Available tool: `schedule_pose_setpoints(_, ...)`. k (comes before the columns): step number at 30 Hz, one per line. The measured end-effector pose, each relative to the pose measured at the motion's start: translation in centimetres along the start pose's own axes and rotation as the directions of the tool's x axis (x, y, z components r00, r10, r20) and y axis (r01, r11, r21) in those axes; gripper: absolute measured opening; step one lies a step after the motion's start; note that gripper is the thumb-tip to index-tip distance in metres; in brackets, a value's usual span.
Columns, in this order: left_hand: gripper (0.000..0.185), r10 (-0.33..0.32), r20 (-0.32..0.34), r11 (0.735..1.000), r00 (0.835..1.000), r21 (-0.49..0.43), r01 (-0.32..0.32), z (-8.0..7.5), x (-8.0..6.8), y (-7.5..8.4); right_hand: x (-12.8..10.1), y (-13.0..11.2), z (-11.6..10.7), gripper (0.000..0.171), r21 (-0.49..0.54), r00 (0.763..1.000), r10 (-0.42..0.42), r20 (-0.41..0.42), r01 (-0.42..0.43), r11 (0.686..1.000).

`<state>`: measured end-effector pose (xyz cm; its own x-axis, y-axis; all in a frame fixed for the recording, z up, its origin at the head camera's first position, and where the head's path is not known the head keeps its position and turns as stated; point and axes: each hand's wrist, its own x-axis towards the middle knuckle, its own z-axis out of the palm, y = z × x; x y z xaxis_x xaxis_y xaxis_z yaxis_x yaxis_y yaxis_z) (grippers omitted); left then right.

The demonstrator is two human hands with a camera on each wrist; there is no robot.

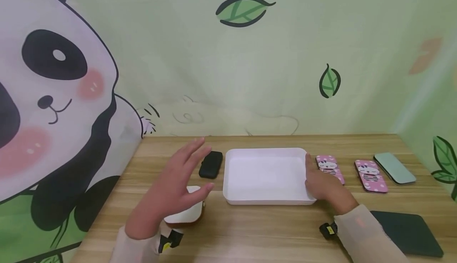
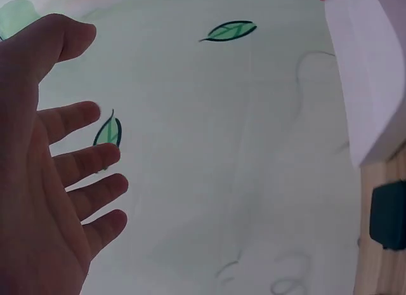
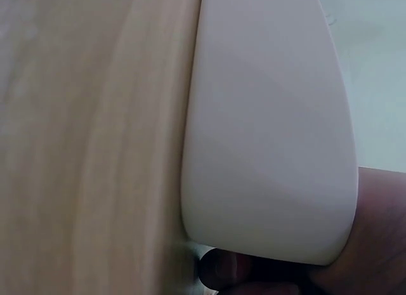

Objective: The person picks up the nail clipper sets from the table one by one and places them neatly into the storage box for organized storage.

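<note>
A shallow white tray (image 1: pixel 267 175) with a raised rim lies in the middle of the wooden table. At its right end my right hand (image 1: pixel 323 183) grips the side wall; in the right wrist view dark-looking fingertips (image 3: pixel 225 269) show past the tray's end, partly hidden by it. My left hand (image 1: pixel 171 183) is held in the air left of the tray, fingers spread and apart from it, with nothing in the palm. Below that hand, partly covered by it, is a white-topped rounded object (image 1: pixel 183 216) with a brown edge. A small black rounded block (image 1: pixel 211 164) lies between the left hand and the tray.
Right of the tray lie two pink cat-patterned flat cases (image 1: pixel 327 167), (image 1: pixel 371 177) and a pale green phone-shaped slab (image 1: pixel 395 168). Nearer, a dark green flat panel (image 1: pixel 407 231) lies partly behind the right sleeve. A printed cloth backdrop (image 1: pixel 200 64) rises behind the table.
</note>
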<state>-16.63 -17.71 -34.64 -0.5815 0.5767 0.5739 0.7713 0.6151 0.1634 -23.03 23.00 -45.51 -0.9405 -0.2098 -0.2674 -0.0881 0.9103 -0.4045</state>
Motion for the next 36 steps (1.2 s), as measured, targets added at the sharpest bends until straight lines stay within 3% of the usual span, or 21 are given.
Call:
schedule_pose_setpoints(9, 0.074, -0.068, 0.139, 0.998, 0.988, 0.024, 0.065, 0.4, -2.3, -1.5, -0.2, 0.0, 0.0, 0.078, -0.024, 1.000, -0.003, -0.005, 0.003, 1.000)
schedule_pose_setpoints(13, 0.077, -0.156, 0.223, 0.988, 0.962, 0.037, 0.152, 0.6, -3.3, -2.0, -0.3, 0.1, 0.0, 0.078, -0.025, 1.000, 0.001, 0.002, -0.001, 1.000)
schedule_pose_setpoints(17, 0.086, -0.260, 0.337, 0.965, 0.905, 0.063, 0.254, 0.9, -4.1, -2.6, -0.2, 0.2, 0.1, 0.078, -0.028, 1.000, 0.004, 0.004, -0.003, 1.000)
schedule_pose_setpoints(23, 0.099, -0.401, 0.475, 0.907, 0.783, 0.086, 0.412, 1.8, -5.4, -4.1, -0.2, 0.3, 0.3, 0.077, -0.020, 1.000, 0.002, 0.015, -0.002, 1.000)
schedule_pose_setpoints(26, 0.104, -0.440, 0.512, 0.883, 0.738, 0.096, 0.459, 2.2, -5.8, -4.6, -0.2, 0.4, 0.3, 0.077, -0.010, 1.000, 0.011, 0.016, -0.011, 1.000)
schedule_pose_setpoints(32, 0.112, -0.435, 0.577, 0.880, 0.691, 0.110, 0.462, 3.0, -6.5, -5.4, 0.1, 0.5, 0.3, 0.077, -0.002, 1.000, 0.009, 0.013, -0.009, 1.000)
schedule_pose_setpoints(36, 0.115, -0.425, 0.606, 0.883, 0.672, 0.114, 0.456, 3.6, -7.1, -5.8, 0.4, 0.6, 0.3, 0.077, -0.009, 1.000, -0.004, 0.007, 0.004, 1.000)
